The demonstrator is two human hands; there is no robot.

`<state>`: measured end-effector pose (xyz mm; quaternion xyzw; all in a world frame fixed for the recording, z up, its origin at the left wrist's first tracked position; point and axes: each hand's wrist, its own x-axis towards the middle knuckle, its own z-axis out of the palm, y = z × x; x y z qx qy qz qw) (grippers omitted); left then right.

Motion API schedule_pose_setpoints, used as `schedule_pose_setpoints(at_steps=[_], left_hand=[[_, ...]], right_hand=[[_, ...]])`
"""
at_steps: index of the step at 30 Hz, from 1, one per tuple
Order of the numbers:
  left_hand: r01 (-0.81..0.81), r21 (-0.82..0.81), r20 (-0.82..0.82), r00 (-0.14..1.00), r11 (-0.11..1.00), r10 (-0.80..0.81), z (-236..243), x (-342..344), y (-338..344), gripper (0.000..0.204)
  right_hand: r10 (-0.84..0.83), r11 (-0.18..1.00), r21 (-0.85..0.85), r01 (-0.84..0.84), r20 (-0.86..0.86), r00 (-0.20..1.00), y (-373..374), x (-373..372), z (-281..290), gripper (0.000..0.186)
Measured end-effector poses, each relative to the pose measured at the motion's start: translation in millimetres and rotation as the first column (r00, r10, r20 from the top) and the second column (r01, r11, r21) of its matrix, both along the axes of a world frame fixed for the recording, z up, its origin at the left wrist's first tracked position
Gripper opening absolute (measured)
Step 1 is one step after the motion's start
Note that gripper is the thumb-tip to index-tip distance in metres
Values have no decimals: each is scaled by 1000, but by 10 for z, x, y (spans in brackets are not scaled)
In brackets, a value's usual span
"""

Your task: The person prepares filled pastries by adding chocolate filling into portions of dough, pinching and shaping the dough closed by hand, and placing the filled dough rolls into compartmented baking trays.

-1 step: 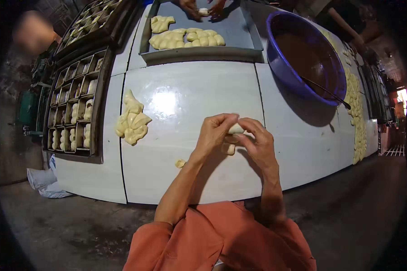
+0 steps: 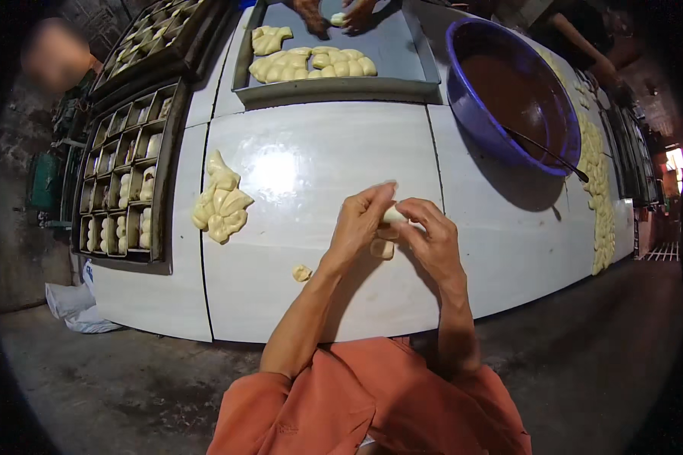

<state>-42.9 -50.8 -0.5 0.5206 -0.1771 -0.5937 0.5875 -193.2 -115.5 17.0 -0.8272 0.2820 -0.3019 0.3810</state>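
Over the white tabletop my left hand [image 2: 358,224] and my right hand [image 2: 434,241] meet, both closed on a small pale piece of dough [image 2: 393,216] between their fingertips. The fingers cover part of it. Just below my hands, another small dough piece [image 2: 382,249] lies on the table. A little scrap of dough [image 2: 301,273] rests left of my left forearm. Farther left sits a clump of yellow dough pieces [image 2: 224,206], lying against one another.
Ahead stands a metal tray [image 2: 334,89] with dough pieces, where another person's hands [image 2: 311,17] work. A purple basin [image 2: 463,98] of brown filling with a spoon [image 2: 546,154] is at far right. Sectioned baking pans [image 2: 159,182] line the left; dough strips [image 2: 598,205] lie at the right edge.
My left fingertips have risen slightly at the dough piece, and more of the piece shows between my hands. The other person's hands have shifted a little over the tray.
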Motion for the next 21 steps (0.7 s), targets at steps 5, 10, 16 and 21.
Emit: schedule_pose_setpoints(at_steps=[5, 10, 16, 21], left_hand=[[-80, 54, 558, 829, 995, 36, 64, 55, 175, 63], [37, 22, 871, 490, 999, -37, 29, -91, 668, 85], [-114, -50, 841, 530, 992, 103, -278, -446, 619, 86], [-120, -117, 712, 682, 986, 167, -469, -485, 505, 86]], right_hand=[[-45, 891, 436, 125, -189, 981, -140, -60, -106, 26], [55, 998, 49, -36, -472, 880, -194, -67, 35, 33], [10, 926, 355, 127, -358, 934, 108, 245, -2, 34], [-140, 651, 748, 125, -44, 989, 254, 151, 24, 23]])
